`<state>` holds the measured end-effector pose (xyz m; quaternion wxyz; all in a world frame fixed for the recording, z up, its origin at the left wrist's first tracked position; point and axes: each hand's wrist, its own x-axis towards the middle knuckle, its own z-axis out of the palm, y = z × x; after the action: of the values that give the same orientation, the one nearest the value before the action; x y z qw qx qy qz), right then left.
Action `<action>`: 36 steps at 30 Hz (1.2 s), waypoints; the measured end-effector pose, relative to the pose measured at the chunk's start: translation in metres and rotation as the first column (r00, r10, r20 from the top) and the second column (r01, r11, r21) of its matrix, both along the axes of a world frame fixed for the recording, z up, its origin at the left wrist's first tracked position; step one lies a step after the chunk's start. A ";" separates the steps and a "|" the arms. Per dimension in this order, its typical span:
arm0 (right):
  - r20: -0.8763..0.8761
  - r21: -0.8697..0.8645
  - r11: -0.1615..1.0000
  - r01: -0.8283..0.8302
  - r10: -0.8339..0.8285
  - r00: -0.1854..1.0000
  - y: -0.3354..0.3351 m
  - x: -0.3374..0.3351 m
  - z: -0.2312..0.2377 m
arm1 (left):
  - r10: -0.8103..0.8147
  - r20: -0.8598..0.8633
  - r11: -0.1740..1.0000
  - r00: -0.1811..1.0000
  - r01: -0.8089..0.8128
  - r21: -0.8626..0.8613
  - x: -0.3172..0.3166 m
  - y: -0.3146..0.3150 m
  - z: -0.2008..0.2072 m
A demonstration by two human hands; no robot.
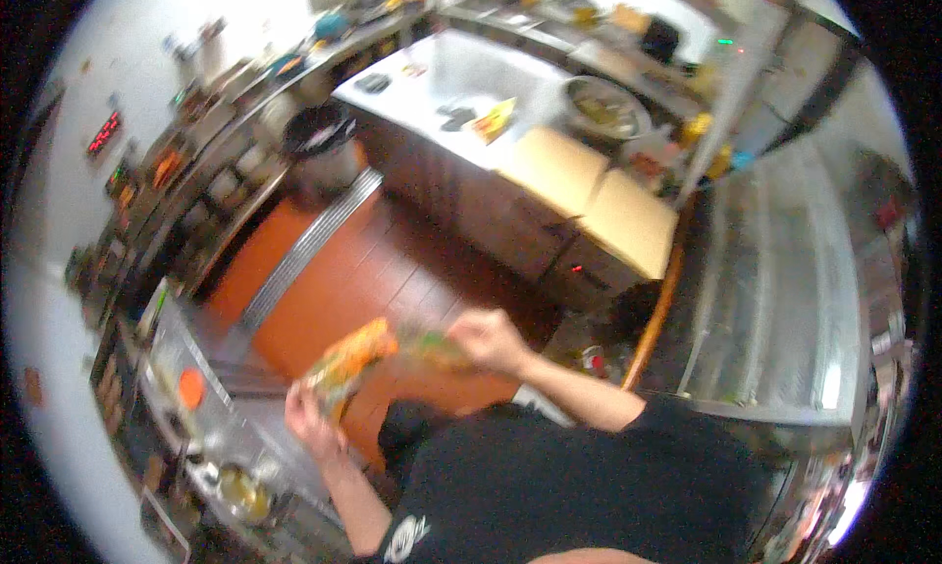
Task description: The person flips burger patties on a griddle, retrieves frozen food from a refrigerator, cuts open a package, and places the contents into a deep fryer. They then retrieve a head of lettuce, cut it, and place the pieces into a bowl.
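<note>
My left hand (314, 422) is closed on the lower end of an orange and yellow packet (355, 353), held up in front of my body. My right hand (489, 340) is closed on one end of a greenish, see-through packet (429, 348), which is smeared by motion. The two packets come close together in the middle; I cannot tell whether they touch or are joined. Both are over the red-brown tiled floor (334, 269).
A metal counter (221, 392) with a yellow-filled bowl (243, 493) stands at left. Ahead are a white sink (392, 103), cardboard boxes (549, 166), a large round pot (608, 107) and a black-lined bin (322, 147). A metal drain grate (309, 250) crosses the floor.
</note>
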<state>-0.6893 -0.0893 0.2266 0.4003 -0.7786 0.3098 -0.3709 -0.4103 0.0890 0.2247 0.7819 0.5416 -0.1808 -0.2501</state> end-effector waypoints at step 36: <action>0.648 0.749 0.652 0.122 -0.758 0.070 -0.964 0.195 -0.045 | -0.837 -0.355 0.482 0.417 0.869 -0.115 0.274 -0.866 0.042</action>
<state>-0.4943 -1.0530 0.1814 0.5456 -0.1020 0.3200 -0.7678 -0.1367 -0.7768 0.2664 0.5405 0.3512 -0.2710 -0.7149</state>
